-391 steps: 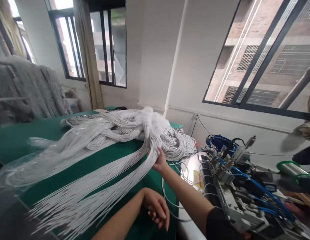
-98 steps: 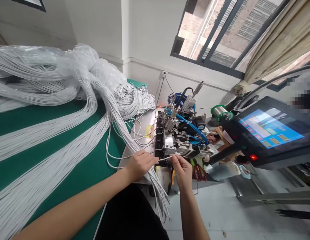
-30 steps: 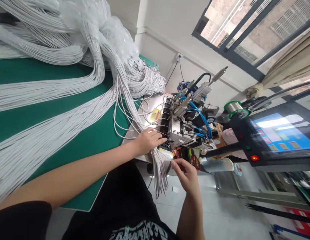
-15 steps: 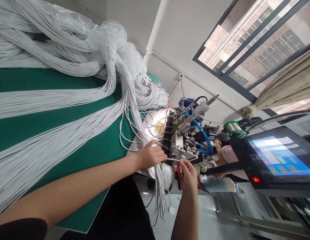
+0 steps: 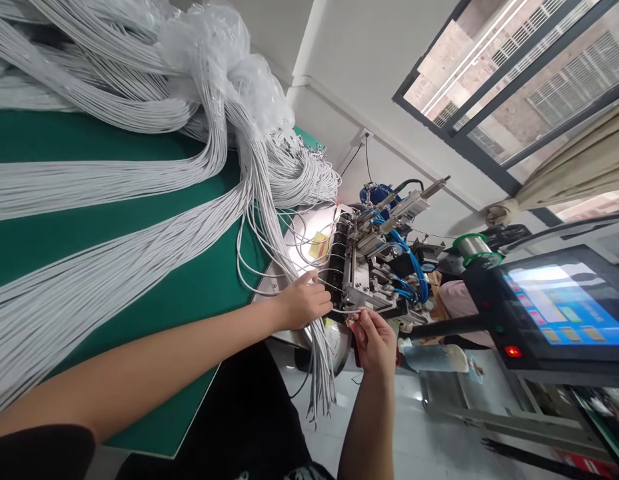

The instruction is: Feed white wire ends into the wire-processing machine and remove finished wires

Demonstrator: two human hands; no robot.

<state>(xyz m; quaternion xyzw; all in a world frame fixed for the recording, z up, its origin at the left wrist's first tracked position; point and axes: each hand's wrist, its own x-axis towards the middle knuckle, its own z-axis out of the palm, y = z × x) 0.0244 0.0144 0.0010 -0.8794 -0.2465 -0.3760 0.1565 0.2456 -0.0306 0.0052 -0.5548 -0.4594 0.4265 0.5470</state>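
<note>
A single white cable [image 5: 345,311] runs between my two hands at the near end of the machine. My left hand [image 5: 303,302] is closed on it, over a hanging bunch of white cables [image 5: 320,373] whose ends dangle below. The fingertips of my right hand [image 5: 375,339] pinch the same cable near its end; the tip itself is too small to make out. Just beyond my hands stands the machine [image 5: 362,270], with a black ribbed strip [image 5: 338,257] along its near side. Several cables lead into that strip. A red object [image 5: 358,347] shows partly behind my right hand.
Bundles of white cables [image 5: 114,250] lie across the green table [image 5: 154,417], some wrapped in clear plastic [image 5: 214,47]. On the right, a lit screen [image 5: 564,300] stands beside a wire spool [image 5: 475,250]. A yellow label [image 5: 319,245] sits on the machine's white top.
The view has shifted a little, so the table and machine sit slightly higher. Both hands stay on the cable; my right hand has come slightly nearer the machine's edge.
</note>
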